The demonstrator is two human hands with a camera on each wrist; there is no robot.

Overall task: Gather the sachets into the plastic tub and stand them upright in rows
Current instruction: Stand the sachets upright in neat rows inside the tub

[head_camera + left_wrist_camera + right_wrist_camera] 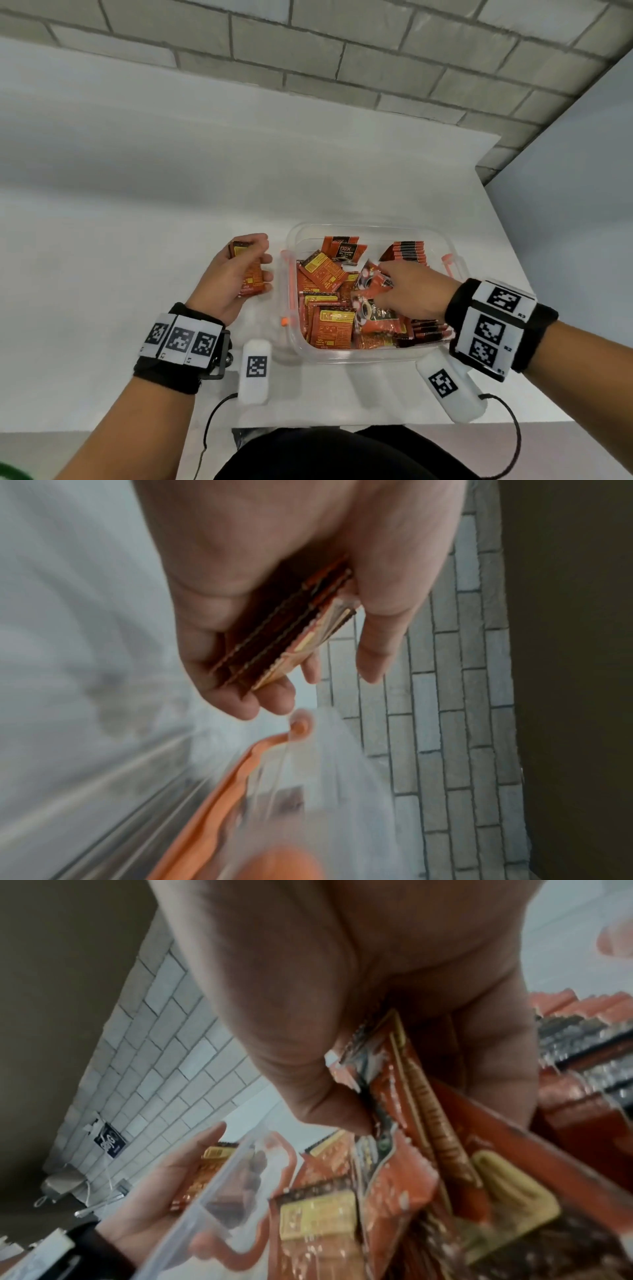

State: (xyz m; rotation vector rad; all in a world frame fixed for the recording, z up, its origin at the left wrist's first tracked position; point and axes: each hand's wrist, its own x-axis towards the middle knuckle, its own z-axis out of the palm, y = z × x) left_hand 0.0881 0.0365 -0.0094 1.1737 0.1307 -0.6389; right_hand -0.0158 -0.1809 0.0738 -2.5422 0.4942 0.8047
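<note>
A clear plastic tub (371,356) with orange latches stands on the white table, full of loose orange-red sachets (323,274). Two rows of sachets (409,251) stand upright at its far right and near right. My left hand (236,274) hovers just left of the tub and grips a small stack of sachets (291,631) between thumb and fingers. My right hand (407,291) reaches into the tub and pinches a few sachets (394,1123) out of the loose pile. The tub's rim (219,1191) shows close in the right wrist view.
The white table (137,222) stretches far to the left and back. A grey brick wall (342,61) runs behind it. The table's right edge (507,260) lies just past the tub. Two white tagged devices (255,371) with cables hang below my wrists near the front edge.
</note>
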